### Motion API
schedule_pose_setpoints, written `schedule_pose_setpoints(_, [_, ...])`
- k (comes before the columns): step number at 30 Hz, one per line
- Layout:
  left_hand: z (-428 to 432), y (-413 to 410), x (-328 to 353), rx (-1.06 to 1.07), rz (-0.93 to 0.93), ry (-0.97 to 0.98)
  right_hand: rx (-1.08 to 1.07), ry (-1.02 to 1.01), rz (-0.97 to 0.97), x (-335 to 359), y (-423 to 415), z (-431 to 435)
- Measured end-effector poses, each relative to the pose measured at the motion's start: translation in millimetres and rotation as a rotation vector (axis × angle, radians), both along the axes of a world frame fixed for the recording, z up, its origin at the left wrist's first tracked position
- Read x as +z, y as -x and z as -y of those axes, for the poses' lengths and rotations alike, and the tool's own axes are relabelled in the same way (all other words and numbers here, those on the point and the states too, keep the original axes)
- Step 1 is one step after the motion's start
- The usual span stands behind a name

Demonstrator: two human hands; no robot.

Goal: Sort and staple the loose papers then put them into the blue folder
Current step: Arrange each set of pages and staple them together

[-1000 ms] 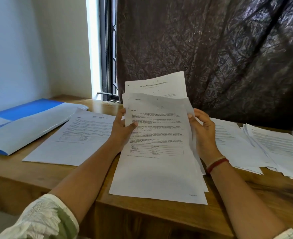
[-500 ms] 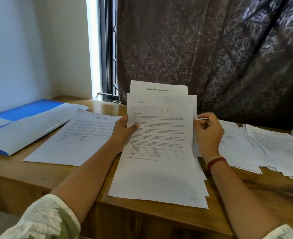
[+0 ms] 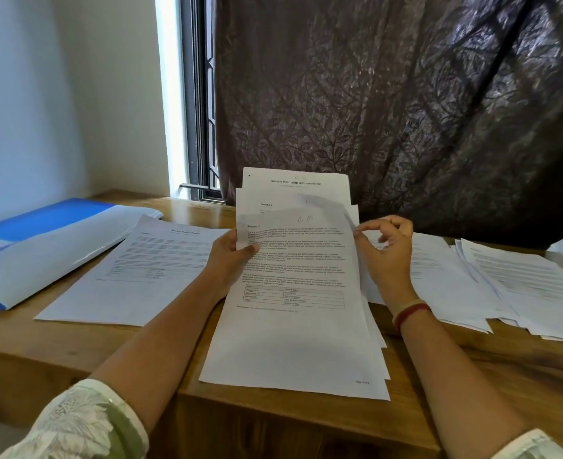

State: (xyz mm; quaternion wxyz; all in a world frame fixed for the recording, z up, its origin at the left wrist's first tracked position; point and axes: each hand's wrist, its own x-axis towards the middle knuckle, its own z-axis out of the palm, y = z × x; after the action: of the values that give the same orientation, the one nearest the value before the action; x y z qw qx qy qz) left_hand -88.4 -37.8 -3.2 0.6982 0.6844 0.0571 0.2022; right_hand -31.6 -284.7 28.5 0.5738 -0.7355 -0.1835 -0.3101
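White printed pages make up the held papers, a fanned stack tilted up, its lower end over the near edge of the wooden desk. The left hand grips the stack's left edge, thumb across the front page and fingers behind. The right hand, fingers curled, pinches the right edge between thumb and forefinger; a page corner there is blurred. A red and pale bangle sits on the right wrist. The front page carries a Section heading, text and a table; two more page tops show behind it. Just left of the stack, a single printed sheet lies flat on the desk. Further left lies the blue folder, white across most of its face; open or closed cannot be determined. To the right, loose papers lie overlapped. Behind hang a dark curtain and a window.
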Motion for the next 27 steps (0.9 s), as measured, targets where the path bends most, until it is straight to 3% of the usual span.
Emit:
schedule_pose_setpoints(4, [-1, 0, 0, -0.044, 0.042, 0.020, 0.426, -0.119, -0.254, 11, 0, 11])
schedule_pose_setpoints(8, [-3, 0, -2, -0.082, 0.096, 0.052, 0.751, -0.090, -0.335, 12, 4, 11])
schedule_pose_setpoints(13, [-11, -3, -2, -0.105, 0.093, 0.094, 0.896, -0.033, -0.393, 18, 10, 14])
schedule_pose_setpoints(15, [-12, 0, -1, -0.141, 0.125, 0.109, 0.824, -0.146, -0.407, 21, 11, 17])
schedule_pose_setpoints(17, [-11, 4, -1, -0.195, 0.154, 0.129, 0.492, -0.271, -0.375, 19, 5, 18])
schedule_pose_setpoints(19, [-10, 5, -1, -0.212, 0.158, 0.116, 0.102, -0.194, -0.339, 13, -6, 21])
schedule_pose_setpoints(20, [-8, 6, 1, -0.211, 0.152, 0.110, 0.025, -0.134, -0.365, 11, -8, 23])
schedule_pose_setpoints(23, [-5, 3, 4, -0.151, 0.100, 0.093, 0.052, -0.076, -0.459, 2, -14, 21])
schedule_pose_setpoints(27, [-3, 5, 6, -0.087, 0.030, 0.100, -0.126, 0.062, -0.281, 6, -8, 14])
